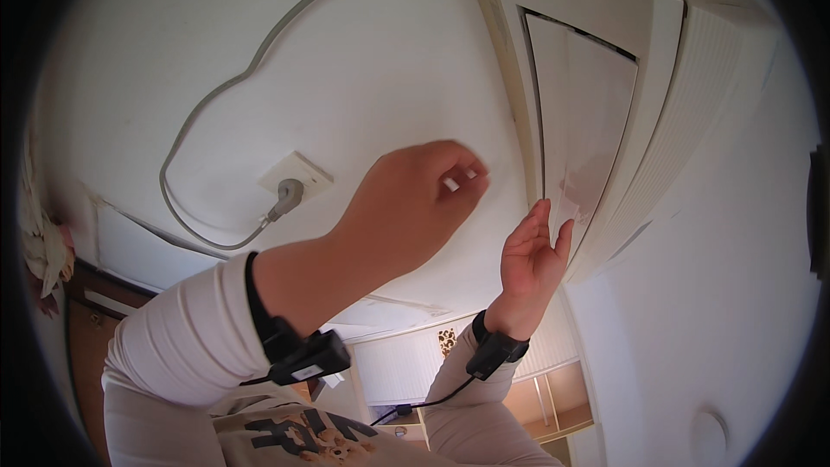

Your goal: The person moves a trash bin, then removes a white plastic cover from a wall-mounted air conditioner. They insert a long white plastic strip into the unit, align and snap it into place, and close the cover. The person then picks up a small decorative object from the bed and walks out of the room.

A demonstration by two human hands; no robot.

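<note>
My left hand (425,199) is raised in front of the white wall, fingers curled in toward the thumb. Small white patches show between the fingers; whether they are an object or wall seen through gaps I cannot make out. To its right, my right hand (532,258) is open, palm showing and fingers stretched up. Its fingertips are at the near end of a glossy white panel (584,112), though contact is hard to judge. Dark gaps run along edges of this panel, which is set in a long white wall unit (661,60), probably an air conditioner.
A grey plug (287,196) sits in a white wall socket (316,180), and its grey cable (194,112) loops up the wall. Ribbed slats (692,104) line the unit's right side. Below are wooden shelves (562,393). Both wrists wear black straps with wired devices.
</note>
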